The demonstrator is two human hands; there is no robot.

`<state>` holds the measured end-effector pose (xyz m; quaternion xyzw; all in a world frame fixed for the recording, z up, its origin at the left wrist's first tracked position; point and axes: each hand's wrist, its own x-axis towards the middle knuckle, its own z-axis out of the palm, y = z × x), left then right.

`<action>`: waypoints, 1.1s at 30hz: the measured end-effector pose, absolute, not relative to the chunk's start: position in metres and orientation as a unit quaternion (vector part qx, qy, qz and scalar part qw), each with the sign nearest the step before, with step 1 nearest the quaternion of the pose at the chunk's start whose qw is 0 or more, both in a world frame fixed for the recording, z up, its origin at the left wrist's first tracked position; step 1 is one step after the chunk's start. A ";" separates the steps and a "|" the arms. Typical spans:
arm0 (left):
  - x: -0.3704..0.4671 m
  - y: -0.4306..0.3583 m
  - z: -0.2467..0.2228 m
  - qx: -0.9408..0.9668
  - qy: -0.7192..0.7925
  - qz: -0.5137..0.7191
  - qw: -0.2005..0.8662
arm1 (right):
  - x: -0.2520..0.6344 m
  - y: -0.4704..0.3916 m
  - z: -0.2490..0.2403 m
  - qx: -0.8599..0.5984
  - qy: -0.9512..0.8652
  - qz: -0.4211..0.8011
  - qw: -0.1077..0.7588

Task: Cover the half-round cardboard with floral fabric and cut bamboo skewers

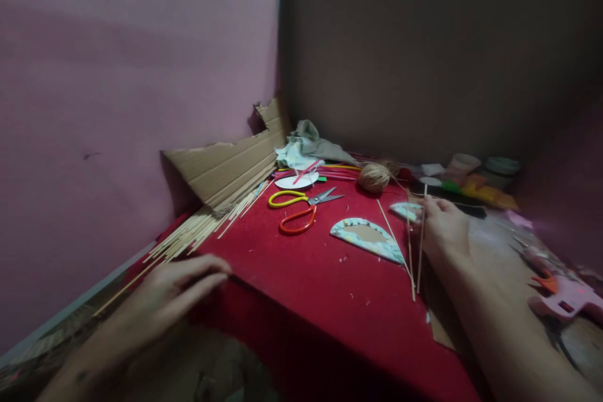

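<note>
My right hand (443,226) pinches a thin wooden stick (421,251) at the right of the red table (301,276). Two more sticks (396,242) lie close to it, beside a fabric-edged half-round cardboard piece (365,239). A second such piece (405,210) sits partly behind the sticks. At the table's front left edge rests my left hand (188,282), its fingers closed together near the edge; whether anything is between the fingertips is too small to tell. Scissors with yellow and red handles (308,207) lie spread open in the middle.
A bundle of sticks (188,232) lies at the left by a cardboard sheet (226,166). Behind are cloth (311,147), a white disc (296,182) and a twine ball (374,177). A pink glue gun (565,298) and tubs (502,169) are at the right.
</note>
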<state>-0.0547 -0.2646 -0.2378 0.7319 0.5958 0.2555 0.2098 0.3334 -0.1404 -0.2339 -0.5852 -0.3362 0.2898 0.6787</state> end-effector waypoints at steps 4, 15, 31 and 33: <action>-0.048 -0.221 -0.223 0.684 0.678 0.258 0.072 | 0.335 -0.145 -0.230 -0.539 -0.343 0.314 0.702; -0.027 -0.144 -0.221 0.647 0.761 0.016 -0.048 | 0.332 -0.158 -0.215 -0.384 -0.313 0.457 0.739; -0.056 -0.149 -0.206 0.647 0.761 0.025 0.042 | 0.325 -0.160 -0.209 -0.400 -0.265 0.511 0.713; -0.061 -0.159 -0.203 0.636 0.769 0.043 0.034 | 0.326 -0.160 -0.210 -0.401 -0.259 0.514 0.712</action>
